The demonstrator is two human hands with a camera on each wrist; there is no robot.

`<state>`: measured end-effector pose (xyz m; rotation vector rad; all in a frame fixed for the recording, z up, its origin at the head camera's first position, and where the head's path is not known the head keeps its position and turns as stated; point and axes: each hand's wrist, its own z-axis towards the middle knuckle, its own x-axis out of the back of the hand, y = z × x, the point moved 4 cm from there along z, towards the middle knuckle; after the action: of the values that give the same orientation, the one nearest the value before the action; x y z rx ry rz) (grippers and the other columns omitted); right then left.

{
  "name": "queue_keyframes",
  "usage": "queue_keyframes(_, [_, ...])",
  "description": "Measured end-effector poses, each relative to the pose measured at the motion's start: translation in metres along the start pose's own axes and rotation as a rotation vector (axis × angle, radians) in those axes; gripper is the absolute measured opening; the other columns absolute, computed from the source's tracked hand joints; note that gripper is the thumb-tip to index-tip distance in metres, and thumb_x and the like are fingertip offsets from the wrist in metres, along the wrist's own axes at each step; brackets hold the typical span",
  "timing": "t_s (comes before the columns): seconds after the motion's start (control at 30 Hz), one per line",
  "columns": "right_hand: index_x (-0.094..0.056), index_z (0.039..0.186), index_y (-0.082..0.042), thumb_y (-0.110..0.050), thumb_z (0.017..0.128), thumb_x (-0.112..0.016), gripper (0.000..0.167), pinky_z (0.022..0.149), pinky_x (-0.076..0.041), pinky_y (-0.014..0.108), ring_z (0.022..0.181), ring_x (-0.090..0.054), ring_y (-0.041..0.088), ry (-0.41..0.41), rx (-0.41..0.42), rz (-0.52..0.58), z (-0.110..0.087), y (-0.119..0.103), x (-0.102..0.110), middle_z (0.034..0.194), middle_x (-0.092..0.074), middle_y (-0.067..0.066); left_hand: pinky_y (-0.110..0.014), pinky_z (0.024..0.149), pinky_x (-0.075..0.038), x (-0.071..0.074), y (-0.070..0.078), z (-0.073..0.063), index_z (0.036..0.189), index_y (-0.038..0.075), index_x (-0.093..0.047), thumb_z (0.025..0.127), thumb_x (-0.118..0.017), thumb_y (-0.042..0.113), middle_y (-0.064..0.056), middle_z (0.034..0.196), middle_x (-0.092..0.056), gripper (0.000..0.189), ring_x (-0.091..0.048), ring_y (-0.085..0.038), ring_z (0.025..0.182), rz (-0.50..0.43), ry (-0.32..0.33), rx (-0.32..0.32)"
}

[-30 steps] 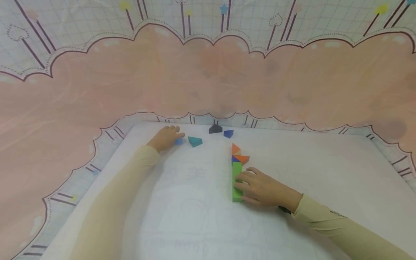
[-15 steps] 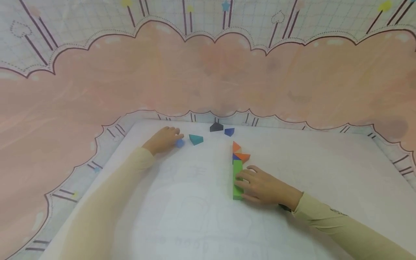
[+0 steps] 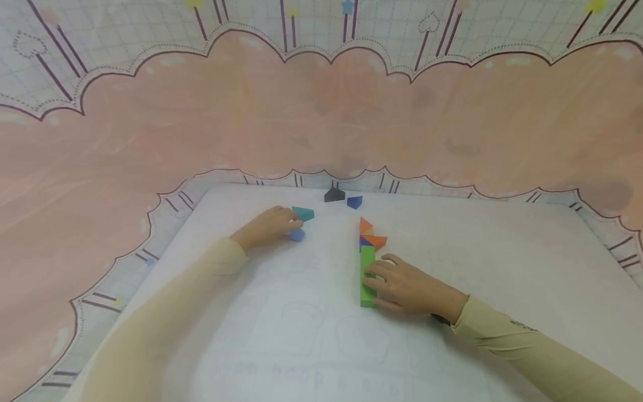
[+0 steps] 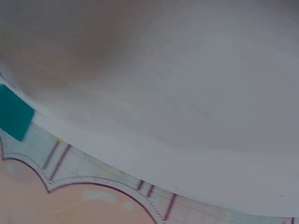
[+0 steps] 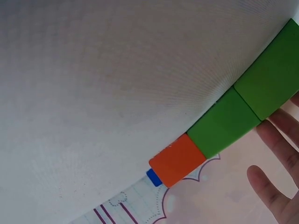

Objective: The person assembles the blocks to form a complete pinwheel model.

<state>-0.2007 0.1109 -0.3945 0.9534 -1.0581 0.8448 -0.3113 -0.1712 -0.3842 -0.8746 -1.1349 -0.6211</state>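
My left hand point(image 3: 268, 228) pinches a light blue block point(image 3: 297, 235), which shows below its thumb in the head view. Just beyond the fingers lies a teal block point(image 3: 303, 213), cut off at the left edge of the left wrist view. My right hand point(image 3: 409, 286) rests with spread fingers on two green blocks point(image 3: 368, 257) set end to end. In the right wrist view its fingers point(image 5: 282, 147) lie along the green side point(image 5: 224, 122). Orange triangular blocks point(image 3: 377, 242) and a dark blue piece point(image 3: 363, 242) continue the row at its far end.
A black block point(image 3: 334, 195) and a blue block point(image 3: 354, 202) lie near the back edge of the white table point(image 3: 477, 240). Part of a dark piece point(image 3: 440, 319) shows under my right wrist. A patterned pink cloth point(image 3: 301, 117) rises behind the table.
My left hand has moved right and slightly nearer, carrying the light blue block to just in front of the teal block. My right hand stays on the green blocks.
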Motion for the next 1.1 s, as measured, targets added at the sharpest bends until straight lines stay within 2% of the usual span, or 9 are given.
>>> queue_keyframes(0.1, [-0.061, 0.115, -0.013, -0.035, 0.088, -0.061, 0.034, 0.095, -0.045, 0.045, 0.110, -0.058, 0.020, -0.001, 0.004, -0.001, 0.000, 0.000, 0.000, 0.116, -0.061, 0.004, -0.036, 0.090, -0.048, 0.002, 0.012, 0.011, 0.106, 0.015, -0.059, 0.085, -0.067, 0.012, -0.005, 0.101, -0.065, 0.023, -0.061, -0.022, 0.097, -0.002, 0.018, -0.046])
queue_keyframes(0.27, [-0.061, 0.115, -0.013, -0.035, 0.089, -0.060, 0.034, 0.096, -0.044, 0.045, 0.110, -0.057, 0.020, -0.021, -0.002, 0.006, 0.000, 0.001, 0.001, 0.117, -0.061, 0.004, -0.032, 0.083, -0.048, -0.001, 0.026, 0.030, 0.105, 0.016, -0.058, 0.087, -0.063, 0.009, -0.003, 0.094, -0.060, 0.020, -0.057, -0.019, 0.088, 0.036, 0.023, -0.107])
queue_keyframes(0.4, [-0.061, 0.117, -0.013, -0.036, 0.090, -0.059, 0.035, 0.097, -0.043, 0.045, 0.112, -0.057, 0.020, -0.041, -0.013, 0.026, 0.001, 0.001, 0.001, 0.118, -0.061, 0.004, -0.033, 0.090, -0.048, -0.006, 0.031, 0.046, 0.114, 0.017, -0.058, 0.090, -0.057, 0.008, -0.003, 0.105, -0.061, 0.025, -0.059, -0.019, 0.095, 0.062, -0.061, -0.100])
queue_keyframes(0.53, [-0.060, 0.119, -0.014, -0.037, 0.091, -0.057, 0.036, 0.098, -0.043, 0.046, 0.114, -0.057, 0.020, -0.059, -0.024, 0.038, 0.001, 0.001, -0.001, 0.120, -0.061, 0.004, -0.034, 0.097, -0.046, -0.007, 0.036, 0.061, 0.121, 0.017, -0.057, 0.092, -0.056, 0.010, -0.004, 0.114, -0.061, 0.030, -0.058, -0.020, 0.105, 0.035, -0.143, -0.081])
queue_keyframes(0.77, [-0.060, 0.118, -0.015, -0.036, 0.091, -0.057, 0.035, 0.097, -0.044, 0.045, 0.114, -0.057, 0.020, -0.048, -0.019, 0.033, -0.001, 0.002, -0.002, 0.120, -0.061, 0.003, -0.033, 0.096, -0.045, -0.004, 0.045, 0.084, 0.120, 0.018, -0.057, 0.091, -0.056, 0.007, -0.003, 0.113, -0.061, 0.032, -0.058, -0.019, 0.104, 0.019, -0.170, -0.093])
queue_keyframes(0.93, [-0.061, 0.118, -0.015, -0.036, 0.090, -0.057, 0.035, 0.096, -0.045, 0.044, 0.112, -0.057, 0.020, -0.036, -0.013, 0.030, 0.000, 0.002, -0.001, 0.119, -0.061, 0.003, -0.034, 0.100, -0.043, -0.003, 0.049, 0.094, 0.123, 0.019, -0.055, 0.091, -0.055, 0.006, -0.003, 0.119, -0.060, 0.035, -0.057, -0.020, 0.111, 0.024, -0.199, -0.089])
queue_keyframes(1.1, [-0.060, 0.118, -0.015, -0.036, 0.091, -0.056, 0.035, 0.096, -0.045, 0.044, 0.113, -0.057, 0.020, -0.047, -0.018, 0.027, 0.000, 0.001, 0.000, 0.120, -0.061, 0.003, -0.034, 0.099, -0.044, 0.000, 0.050, 0.094, 0.120, 0.018, -0.056, 0.088, -0.059, 0.004, -0.004, 0.116, -0.061, 0.035, -0.058, -0.020, 0.109, 0.004, -0.194, -0.087])
